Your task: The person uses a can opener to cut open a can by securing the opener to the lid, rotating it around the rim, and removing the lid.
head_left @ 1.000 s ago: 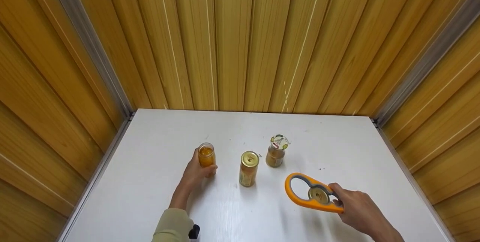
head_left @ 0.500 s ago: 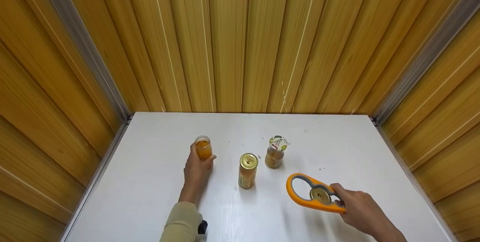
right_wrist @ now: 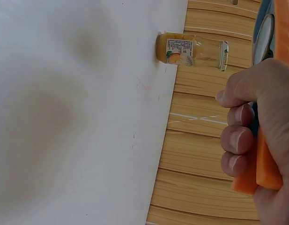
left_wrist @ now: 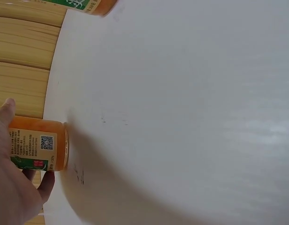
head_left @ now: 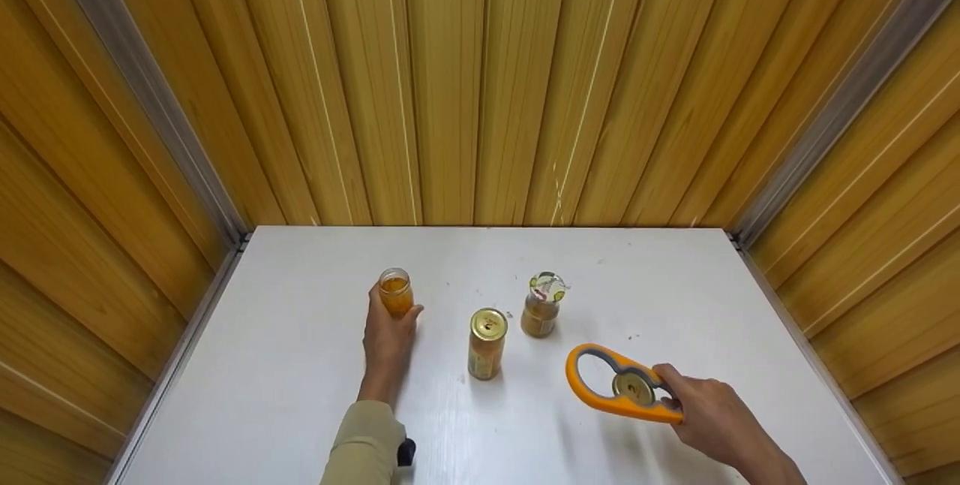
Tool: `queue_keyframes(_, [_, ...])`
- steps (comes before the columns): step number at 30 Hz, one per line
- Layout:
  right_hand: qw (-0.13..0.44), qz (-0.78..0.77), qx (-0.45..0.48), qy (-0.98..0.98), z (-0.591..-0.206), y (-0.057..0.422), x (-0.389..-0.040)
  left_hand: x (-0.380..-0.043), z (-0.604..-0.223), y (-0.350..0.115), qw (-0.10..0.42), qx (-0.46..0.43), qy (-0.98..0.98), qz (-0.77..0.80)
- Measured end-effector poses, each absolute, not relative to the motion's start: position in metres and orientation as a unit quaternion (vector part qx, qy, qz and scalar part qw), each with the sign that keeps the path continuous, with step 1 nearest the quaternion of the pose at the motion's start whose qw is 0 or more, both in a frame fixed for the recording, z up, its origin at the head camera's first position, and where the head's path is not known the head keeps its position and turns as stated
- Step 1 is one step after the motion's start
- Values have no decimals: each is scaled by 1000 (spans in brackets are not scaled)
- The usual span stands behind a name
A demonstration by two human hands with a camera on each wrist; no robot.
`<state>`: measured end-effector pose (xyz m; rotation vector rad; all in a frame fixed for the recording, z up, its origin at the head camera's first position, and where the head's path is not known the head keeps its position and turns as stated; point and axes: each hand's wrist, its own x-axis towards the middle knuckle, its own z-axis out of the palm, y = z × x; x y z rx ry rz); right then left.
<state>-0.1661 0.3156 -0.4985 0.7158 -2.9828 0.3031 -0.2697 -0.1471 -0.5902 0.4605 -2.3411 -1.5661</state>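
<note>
At the left of the head view, my left hand (head_left: 388, 338) has its fingers round an uncapped glass jar (head_left: 395, 293) of orange contents. Its thumb points out to the side. The left wrist view shows this labelled jar (left_wrist: 43, 145) upright, its base at the tabletop, with fingertips against its side. Over the table's right part, my right hand (head_left: 712, 414) grips an orange and grey jar opener (head_left: 592, 398). A gold lid (head_left: 634, 389) sits in the opener's smaller ring. The right wrist view shows the fingers curled round the opener's handle (right_wrist: 268, 168).
A gold-lidded jar (head_left: 486, 350) stands mid-table. Behind it to the right is a shorter jar (head_left: 540, 316) with a patterned lid. Small dark marks dot the white table (head_left: 315, 335). Wood-patterned walls (head_left: 450, 94) rise at the back and both sides.
My left hand has carried the uncapped jar slightly back and to the left, and its thumb has swung outward off the jar's front. The right hand and opener have hardly moved.
</note>
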Motion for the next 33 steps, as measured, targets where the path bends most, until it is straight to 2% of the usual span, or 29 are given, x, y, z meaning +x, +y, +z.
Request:
queue_keyframes(8, [20, 90, 216, -972, -496, 313, -163, -269, -590, -145, 156, 168, -820, -524])
queue_keyframes(17, [53, 84, 235, -967, -491, 319, -160, -268, -585, -143, 140, 127, -775, -602])
queue_keyframes(20, [48, 85, 225, -969, -489, 318, -160, -268, -582, -149, 127, 123, -784, -595])
queue_keyframes(26, [48, 93, 217, -971, -486, 315, -160, -259, -576, -157, 93, 160, -804, -565])
queue_keyframes(33, [56, 91, 223, -969, -481, 310, -157, -233, -558, -155, 68, 250, -772, -580])
